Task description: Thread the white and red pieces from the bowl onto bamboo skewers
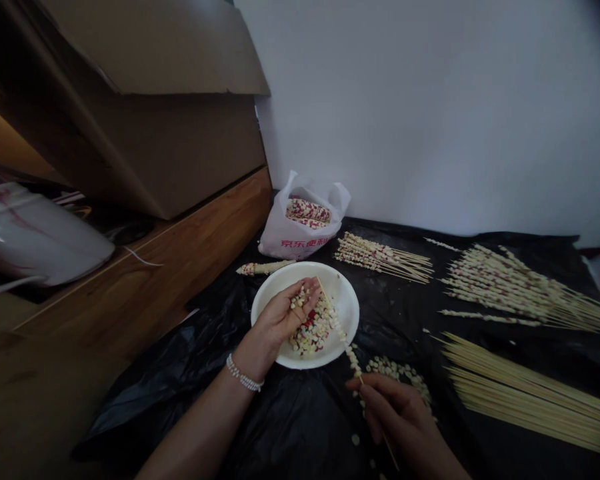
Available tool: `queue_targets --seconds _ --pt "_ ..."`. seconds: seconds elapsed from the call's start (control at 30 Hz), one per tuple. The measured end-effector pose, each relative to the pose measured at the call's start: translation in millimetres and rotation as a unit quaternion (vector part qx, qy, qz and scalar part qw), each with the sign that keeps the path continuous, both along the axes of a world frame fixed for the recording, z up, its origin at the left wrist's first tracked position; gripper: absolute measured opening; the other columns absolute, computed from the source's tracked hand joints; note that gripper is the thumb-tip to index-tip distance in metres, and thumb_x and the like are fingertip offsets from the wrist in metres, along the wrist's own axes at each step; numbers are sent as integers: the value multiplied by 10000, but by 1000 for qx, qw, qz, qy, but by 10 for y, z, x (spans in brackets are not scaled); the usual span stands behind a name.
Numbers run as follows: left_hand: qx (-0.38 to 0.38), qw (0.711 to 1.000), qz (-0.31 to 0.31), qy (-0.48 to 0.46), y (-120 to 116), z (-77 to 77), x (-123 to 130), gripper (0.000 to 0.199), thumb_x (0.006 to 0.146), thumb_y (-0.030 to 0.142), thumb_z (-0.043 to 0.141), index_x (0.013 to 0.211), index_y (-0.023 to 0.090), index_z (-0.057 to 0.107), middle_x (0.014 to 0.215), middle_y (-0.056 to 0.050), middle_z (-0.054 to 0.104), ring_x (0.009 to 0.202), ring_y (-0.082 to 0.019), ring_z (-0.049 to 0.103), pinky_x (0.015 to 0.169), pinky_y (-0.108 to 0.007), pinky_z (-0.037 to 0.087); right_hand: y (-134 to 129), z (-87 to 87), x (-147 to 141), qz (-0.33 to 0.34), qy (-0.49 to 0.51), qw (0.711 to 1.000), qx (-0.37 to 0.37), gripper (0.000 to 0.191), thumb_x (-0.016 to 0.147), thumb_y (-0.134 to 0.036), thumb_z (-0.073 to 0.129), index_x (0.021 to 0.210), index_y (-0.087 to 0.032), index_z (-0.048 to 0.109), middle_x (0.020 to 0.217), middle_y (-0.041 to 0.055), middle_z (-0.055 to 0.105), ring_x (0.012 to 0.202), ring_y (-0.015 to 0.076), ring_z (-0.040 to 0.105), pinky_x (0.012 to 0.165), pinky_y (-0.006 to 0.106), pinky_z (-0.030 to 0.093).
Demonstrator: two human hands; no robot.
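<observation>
My left hand is over a white bowl, palm up and cupped, with some corn kernels in it. More cream and dark red corn kernels lie in the bowl below. My right hand, in front of the bowl on the right, pinches a thin wooden skewer. Pale kernels are threaded along this skewer. Its bare upper end reaches over the bowl, by the fingertips of my left hand.
Behind the bowl, a white plastic bag holds speckled corn cobs. A bare cob lies beside it. Threaded skewers, plain skewers and loose kernels lie on black plastic sheeting. A cardboard box stands left.
</observation>
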State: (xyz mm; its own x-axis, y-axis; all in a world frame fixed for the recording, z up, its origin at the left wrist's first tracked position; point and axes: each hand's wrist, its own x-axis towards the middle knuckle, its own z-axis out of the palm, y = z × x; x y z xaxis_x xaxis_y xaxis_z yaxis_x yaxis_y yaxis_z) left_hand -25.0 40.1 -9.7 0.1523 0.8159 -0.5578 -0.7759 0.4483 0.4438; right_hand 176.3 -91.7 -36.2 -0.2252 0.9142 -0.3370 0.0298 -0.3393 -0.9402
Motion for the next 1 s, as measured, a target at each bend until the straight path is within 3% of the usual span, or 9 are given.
queue_targets --seconds 0.13,0.23,0.4,0.63,0.8,1.0 --pt "68 996 7 63 -27 -56 -7 364 870 122 630 1225 195 664 1008 -73 740 969 -177 696 912 -300 557 -12 -13 3 7 5 1000 14 636 757 -761 616 902 -166 785 406 -65 433 414 109 375 479 240 283" --pt "73 994 11 82 -40 -49 -6 425 829 129 688 1242 228 672 961 -49 730 942 -170 685 871 -267 554 -24 -14 3 17 8 1000 12 637 757 -762 616 904 -166 784 411 -65 435 414 105 375 480 236 282" --pt "37 998 38 33 -59 48 27 354 824 47 675 1163 145 695 889 -40 726 769 -96 668 729 -166 544 -33 7 6 34 11 999 0 629 765 -750 617 920 -161 776 414 -71 431 415 106 374 484 233 290" --pt "51 997 25 47 -111 122 66 199 833 18 641 981 117 729 960 -72 746 781 -106 682 700 -169 553 -38 17 -13 37 17 999 -15 633 756 -757 613 899 -158 758 412 -74 431 413 107 367 476 234 280" --pt "48 997 10 63 -124 120 44 231 824 34 660 1004 155 739 982 -58 749 852 -120 682 735 -170 548 -58 -4 -25 33 30 999 -24 583 785 -718 620 920 -166 749 419 -78 436 414 105 352 475 234 267" --pt "66 995 2 80 -99 70 35 320 782 54 714 1077 175 729 1078 -80 731 1092 -199 652 921 -255 532 -66 -14 -31 34 45 998 -23 544 800 -693 630 921 -177 751 430 -69 463 420 106 385 474 227 269"
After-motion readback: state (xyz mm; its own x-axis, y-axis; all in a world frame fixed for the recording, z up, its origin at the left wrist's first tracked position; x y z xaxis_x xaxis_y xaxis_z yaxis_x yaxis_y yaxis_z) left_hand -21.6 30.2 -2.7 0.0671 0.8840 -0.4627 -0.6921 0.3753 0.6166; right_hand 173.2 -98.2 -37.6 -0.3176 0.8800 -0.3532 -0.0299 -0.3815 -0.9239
